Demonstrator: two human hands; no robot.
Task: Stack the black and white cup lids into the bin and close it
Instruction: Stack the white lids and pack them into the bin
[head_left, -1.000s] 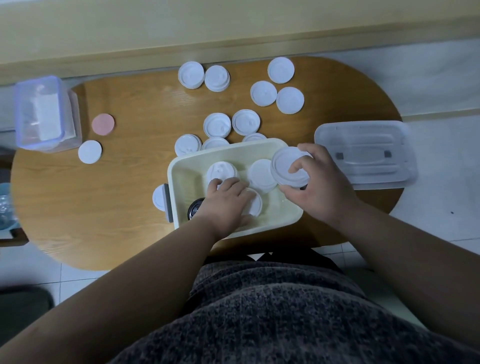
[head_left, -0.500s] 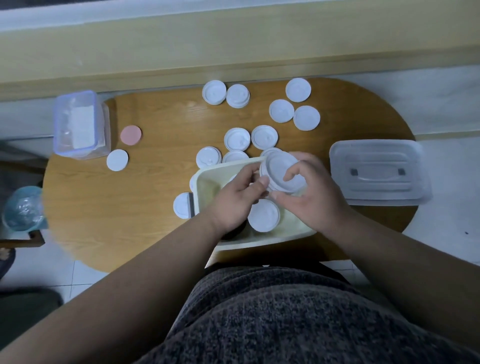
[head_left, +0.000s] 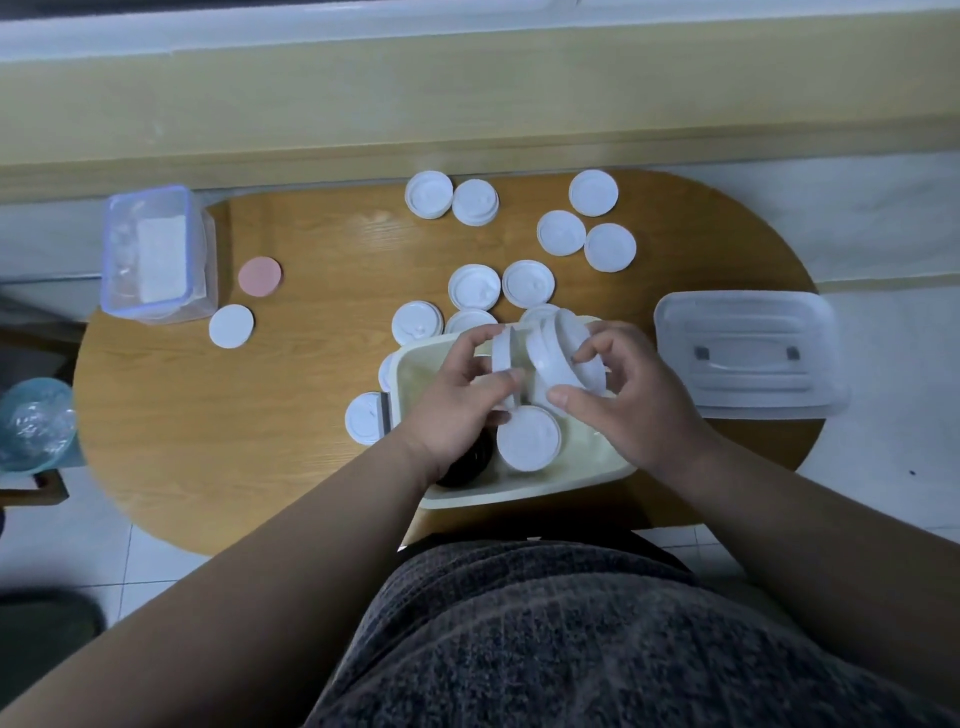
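both hands are over the cream bin (head_left: 571, 480), which sits at the near edge of the bench (head_left: 208, 415). the left hand (head_left: 457, 410) pinches a single white lid (head_left: 503, 364) held on edge. the right hand (head_left: 634, 400) grips tilted white lids (head_left: 563, 358) just beside it. inside the bin lie a flat white lid (head_left: 529, 439) and, under the left wrist, a black lid (head_left: 467, 467). loose white lids (head_left: 527, 283) lie beyond the bin, and the clear cover (head_left: 748, 353) lies to its right.

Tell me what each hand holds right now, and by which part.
Left hand pinches one round white plastic cup lid by its rim. Right hand grips a tilted stack of white lids by its edges, over the cream plastic bin.
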